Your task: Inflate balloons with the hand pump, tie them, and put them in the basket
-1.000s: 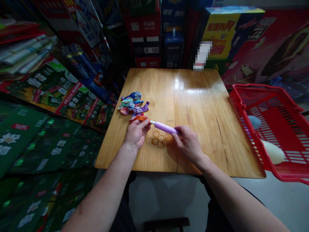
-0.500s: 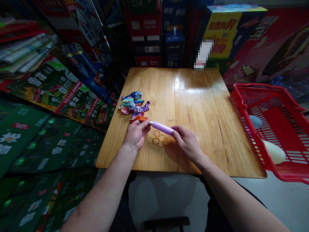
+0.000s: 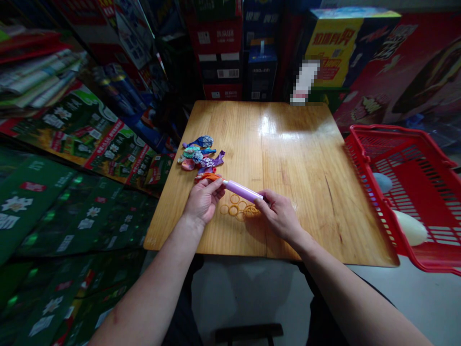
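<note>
My left hand [image 3: 202,201] is closed, pinching the neck of an orange balloon [image 3: 209,177] around the white nozzle of a purple hand pump [image 3: 243,190]. The balloon looks limp. At the pump's other end, my right hand [image 3: 278,211] is closed on it; my fingers partly hide that end. Below the pump, several tan rubber bands [image 3: 233,210] lie on the table, some in a small heap beside my right hand. Past my left hand is a pile of limp patterned balloons [image 3: 200,156] in blue, purple, green and pink.
The wooden table [image 3: 302,168] spans the space before me. On its right stands a red basket [image 3: 399,240] holding a pale inflated balloon [image 3: 410,228] and a bluish one [image 3: 382,182]. Green cartons [image 3: 43,202] crowd the left; stacked boxes [image 3: 223,48] line the far side.
The pump's purple barrel has shifted slightly toward my left hand, and a little less of the white nozzle shows. Both hands keep nearly the same places.
</note>
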`<state>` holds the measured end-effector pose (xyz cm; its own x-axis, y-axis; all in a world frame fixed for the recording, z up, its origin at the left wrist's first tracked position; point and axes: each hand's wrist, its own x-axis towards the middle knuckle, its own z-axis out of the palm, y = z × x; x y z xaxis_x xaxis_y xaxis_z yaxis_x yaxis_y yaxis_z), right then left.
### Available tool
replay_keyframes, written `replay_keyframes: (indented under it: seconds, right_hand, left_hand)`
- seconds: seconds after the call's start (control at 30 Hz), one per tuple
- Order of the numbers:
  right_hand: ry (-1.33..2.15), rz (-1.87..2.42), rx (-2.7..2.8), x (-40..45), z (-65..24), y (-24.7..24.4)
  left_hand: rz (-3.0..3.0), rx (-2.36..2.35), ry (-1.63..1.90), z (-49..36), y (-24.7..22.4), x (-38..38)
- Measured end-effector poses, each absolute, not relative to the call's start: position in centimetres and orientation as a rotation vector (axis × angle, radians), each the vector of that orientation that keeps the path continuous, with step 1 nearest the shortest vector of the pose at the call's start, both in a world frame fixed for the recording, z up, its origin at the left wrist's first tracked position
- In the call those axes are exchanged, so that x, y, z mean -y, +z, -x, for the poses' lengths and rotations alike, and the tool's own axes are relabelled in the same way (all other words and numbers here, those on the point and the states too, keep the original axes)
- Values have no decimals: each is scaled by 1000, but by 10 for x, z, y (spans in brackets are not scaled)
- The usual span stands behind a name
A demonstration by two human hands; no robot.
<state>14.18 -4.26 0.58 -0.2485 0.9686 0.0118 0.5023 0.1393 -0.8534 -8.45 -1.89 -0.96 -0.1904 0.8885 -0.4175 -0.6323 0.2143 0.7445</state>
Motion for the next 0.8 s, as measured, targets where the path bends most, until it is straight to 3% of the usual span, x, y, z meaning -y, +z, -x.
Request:
replay_keyframes:
  seconds: [0.3, 0.63, 0.8]
  right_hand:
    - [868, 1409, 1745, 41, -139, -3]
    - [994, 1436, 1756, 43, -141, 1]
    - [841, 1408, 1769, 43, -139, -1]
  left_hand:
    - [-349, -1068, 1397, 85, -7, 20]
    - [-389, -1042, 1374, 83, -8, 21]
    - [-407, -1031, 1384, 84, -6, 21]
